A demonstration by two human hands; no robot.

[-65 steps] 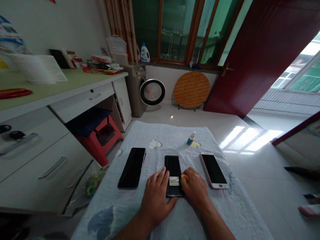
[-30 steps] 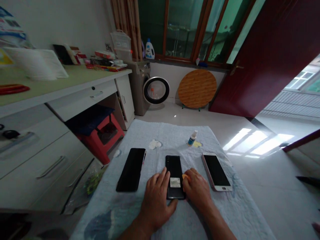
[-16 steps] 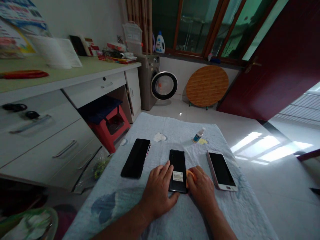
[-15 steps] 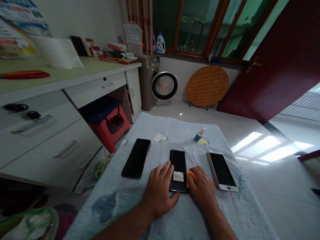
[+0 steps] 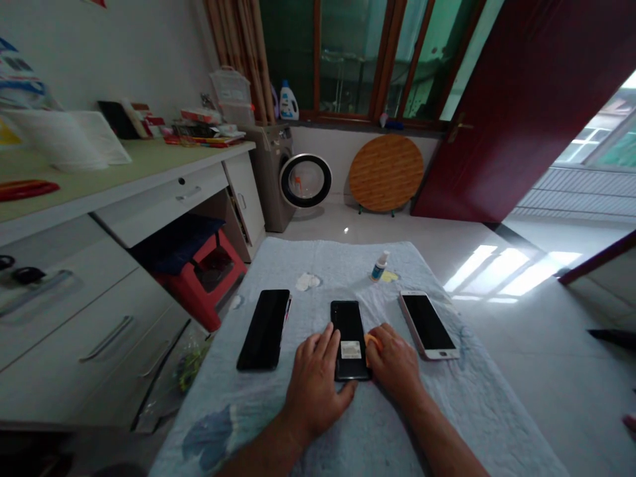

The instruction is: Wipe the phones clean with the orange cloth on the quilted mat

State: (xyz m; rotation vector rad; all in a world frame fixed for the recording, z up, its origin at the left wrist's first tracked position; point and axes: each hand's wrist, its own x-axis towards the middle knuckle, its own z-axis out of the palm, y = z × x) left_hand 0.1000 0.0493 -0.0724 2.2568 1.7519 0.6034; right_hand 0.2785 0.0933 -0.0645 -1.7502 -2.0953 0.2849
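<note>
A black smartphone [image 5: 350, 328] with a white label on its upper face lies on the cloth-covered table before me. My left hand [image 5: 315, 374] grips its left side, fingers along the edge and thumb at the lower end. Pinched in my right hand [image 5: 395, 361] is a small orange cloth-like piece [image 5: 371, 344], pressed against the phone's right edge; the fingers hide most of it. To the left lies a second black phone [image 5: 264, 330], screen up. A white-framed phone [image 5: 428, 324] lies to the right. Behind stands a small spray bottle [image 5: 379, 266] with a blue label.
A pale blue cloth [image 5: 437, 424] covers the table. On the left is a white drawer desk [image 5: 163, 199] with a red stool [image 5: 216, 262] under it. Beyond are a washing machine [image 5: 271, 175] with its door ajar, a round wooden tabletop [image 5: 386, 173] and a dark red door [image 5: 497, 112].
The view has turned slightly to the right. My right hand has slid a little upward along the phone's edge with the orange piece; my left hand keeps its hold.
</note>
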